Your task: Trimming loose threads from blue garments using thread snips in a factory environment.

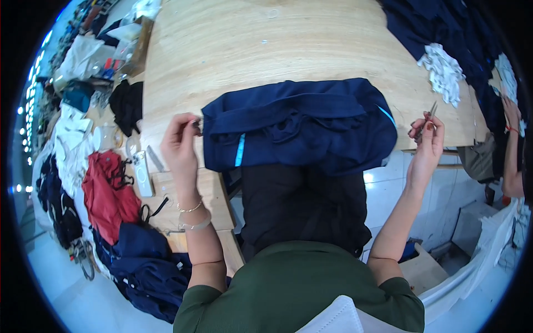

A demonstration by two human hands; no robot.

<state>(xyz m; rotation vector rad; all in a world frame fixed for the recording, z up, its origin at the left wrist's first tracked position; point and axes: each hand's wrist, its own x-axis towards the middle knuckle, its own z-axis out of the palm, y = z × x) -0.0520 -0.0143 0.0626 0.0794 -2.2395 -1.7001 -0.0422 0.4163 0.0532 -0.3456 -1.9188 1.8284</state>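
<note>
A folded navy blue garment [300, 122] with light blue stripes lies across the table's near edge and over my lap. Beside its left end, the fingers of my left hand [180, 139] are pinched together. Whatever they hold, if anything, is too small to make out. My right hand [427, 139] is raised to the right of the garment, apart from it. Its fingers close around a pair of small thread snips [433, 109], whose pointed metal tip sticks up; the rest is mostly hidden by the fingers.
The wooden table [250, 55] stretches ahead. Crumpled white cloth [442, 72] and dark navy fabric [438, 25] lie at the far right, where another person's arm [513, 144] shows. On the left are a red garment [110, 191], a white phone [142, 175] and more navy clothes [144, 272].
</note>
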